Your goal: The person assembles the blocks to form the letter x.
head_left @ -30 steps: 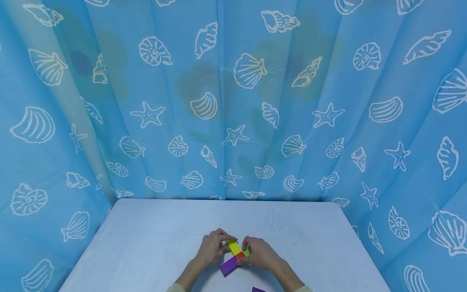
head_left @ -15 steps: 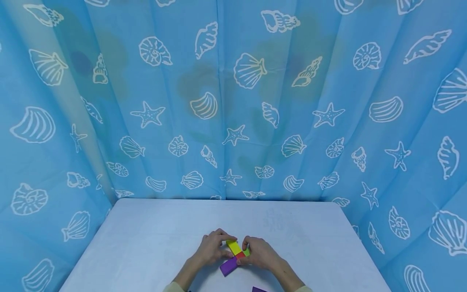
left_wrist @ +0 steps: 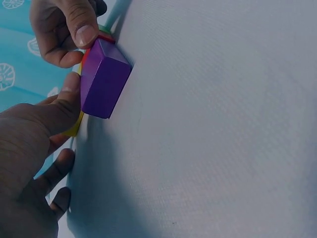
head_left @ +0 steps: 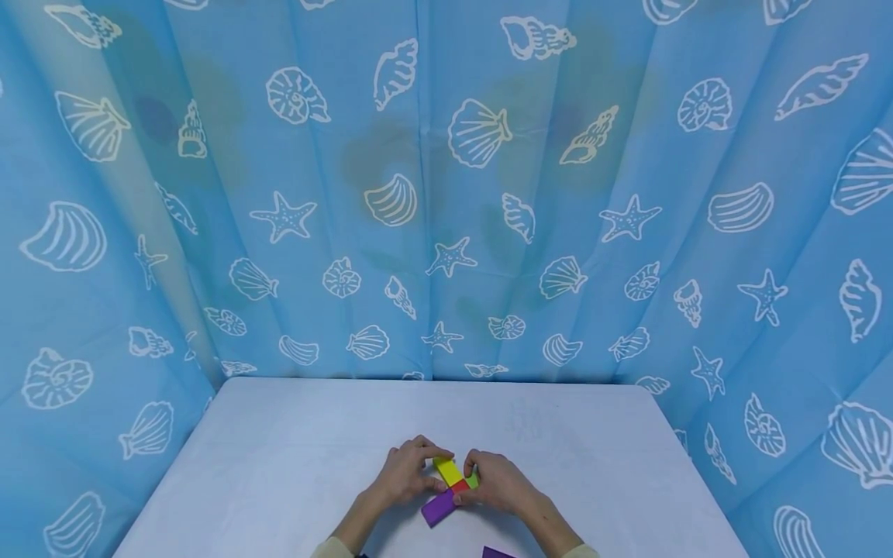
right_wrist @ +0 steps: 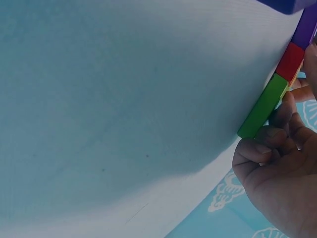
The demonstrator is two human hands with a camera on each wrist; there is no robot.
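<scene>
On the white table, several coloured blocks lie joined end to side. My left hand [head_left: 407, 471] holds the yellow block [head_left: 447, 471], index finger at its far end and thumb near its lower side. The red block [head_left: 460, 487] sits where the pieces meet, with a purple block [head_left: 438, 508] running toward the front left. My right hand [head_left: 498, 484] grips around the green block [right_wrist: 265, 106], fingers curled beside it. Its thumb touches near the red and purple join, as the left wrist view shows. The hands partly cover the green and yellow blocks.
Another purple block [head_left: 494, 552] lies at the bottom edge of the head view, near the right forearm. A blue curtain [head_left: 446, 194] with white shells hangs behind and beside the white table [head_left: 314, 426].
The left thumb has shifted slightly in toward the yellow block's near end. Blocks and right hand keep practically the same place.
</scene>
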